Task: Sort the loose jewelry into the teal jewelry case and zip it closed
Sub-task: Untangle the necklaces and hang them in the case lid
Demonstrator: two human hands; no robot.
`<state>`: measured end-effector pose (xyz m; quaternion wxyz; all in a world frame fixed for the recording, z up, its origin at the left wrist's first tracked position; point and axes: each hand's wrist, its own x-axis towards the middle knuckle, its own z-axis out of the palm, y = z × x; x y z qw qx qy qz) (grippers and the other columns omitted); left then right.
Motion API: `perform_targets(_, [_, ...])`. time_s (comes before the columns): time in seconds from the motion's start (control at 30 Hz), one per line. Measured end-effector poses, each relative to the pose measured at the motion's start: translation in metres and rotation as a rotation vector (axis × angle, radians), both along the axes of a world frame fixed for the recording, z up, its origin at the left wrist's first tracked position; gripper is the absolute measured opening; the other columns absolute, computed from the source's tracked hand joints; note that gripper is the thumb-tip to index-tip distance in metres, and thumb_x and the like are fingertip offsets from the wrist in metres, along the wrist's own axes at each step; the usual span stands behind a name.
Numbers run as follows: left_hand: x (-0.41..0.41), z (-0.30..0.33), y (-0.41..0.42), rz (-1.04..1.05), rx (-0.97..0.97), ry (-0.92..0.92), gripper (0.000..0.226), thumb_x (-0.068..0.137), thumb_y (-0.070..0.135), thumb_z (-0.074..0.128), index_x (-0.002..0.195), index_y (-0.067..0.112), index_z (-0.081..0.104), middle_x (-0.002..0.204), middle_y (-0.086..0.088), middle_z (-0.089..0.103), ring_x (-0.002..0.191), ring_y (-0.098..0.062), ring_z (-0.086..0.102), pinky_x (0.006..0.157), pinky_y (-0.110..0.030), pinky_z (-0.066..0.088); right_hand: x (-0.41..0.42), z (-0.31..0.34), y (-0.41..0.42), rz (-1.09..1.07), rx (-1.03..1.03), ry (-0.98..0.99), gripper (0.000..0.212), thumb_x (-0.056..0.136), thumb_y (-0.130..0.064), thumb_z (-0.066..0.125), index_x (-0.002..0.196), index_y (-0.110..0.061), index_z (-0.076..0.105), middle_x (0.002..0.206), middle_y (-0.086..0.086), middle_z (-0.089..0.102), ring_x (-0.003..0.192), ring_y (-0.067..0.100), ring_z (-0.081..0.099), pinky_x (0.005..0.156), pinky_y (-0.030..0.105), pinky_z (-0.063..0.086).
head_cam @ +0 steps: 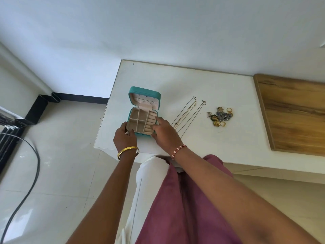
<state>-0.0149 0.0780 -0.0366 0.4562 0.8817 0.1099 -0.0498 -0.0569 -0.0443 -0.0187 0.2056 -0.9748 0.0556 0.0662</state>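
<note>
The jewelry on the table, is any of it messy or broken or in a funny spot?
Nothing looks broken or spilled. The teal case sits open near the table's left edge, its compartments empty, with a hand at each side. The necklaces lie stretched out side by side, and the rings and earrings sit jumbled in one heap, not yet sorted.

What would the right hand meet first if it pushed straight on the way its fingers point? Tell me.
The right hand points up-left over the open teal jewelry case. It would probably meet the raised lid first, though its height above the compartments is unclear.
</note>
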Motion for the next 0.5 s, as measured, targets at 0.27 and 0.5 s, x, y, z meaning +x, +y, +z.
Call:
perform_targets(0.27, [-0.023,0.003,-0.012,0.023,-0.122,0.039,0.030,0.077,0.009,0.070,0.104,0.003,0.061,0.101,-0.014,0.068,0.081,-0.017,0.057,0.077,-0.020,0.042,-0.006,0.005,-0.032,0.050,0.007,0.026,0.044,0.086,-0.015,0.055,0.128,-0.004,0.052,0.150,0.012,0.031,0.135,0.025,0.035,0.108,0.033,0.036])
perform_targets(0.5, [-0.031,0.007,-0.027,0.073,-0.191,0.106,0.035,0.073,0.010,0.075,0.102,0.002,0.058,0.099,-0.014,0.068,0.079,-0.015,0.056,0.074,-0.018,0.040,-0.004,0.006,-0.044,0.057,-0.052,0.074,0.043,0.088,-0.018,0.058,0.128,-0.004,0.052,0.150,0.009,0.031,0.131,0.026,0.039,0.106,0.033,0.037])
